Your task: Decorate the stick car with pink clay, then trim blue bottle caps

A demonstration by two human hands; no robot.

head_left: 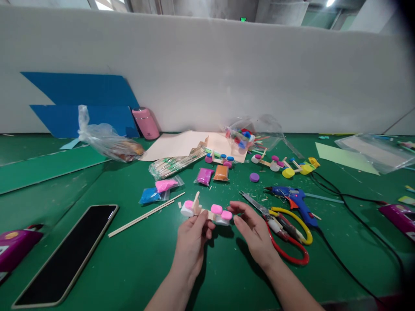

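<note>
Wooden toy car point(211, 214): one, in left hand point(192, 236) | coloured packets point(204, 176): four

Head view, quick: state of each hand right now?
Left hand: closed, holding the small wooden-stick model with pink and white wheels.
Right hand: open beside it; whether fingertips touch cannot be told.
</note>
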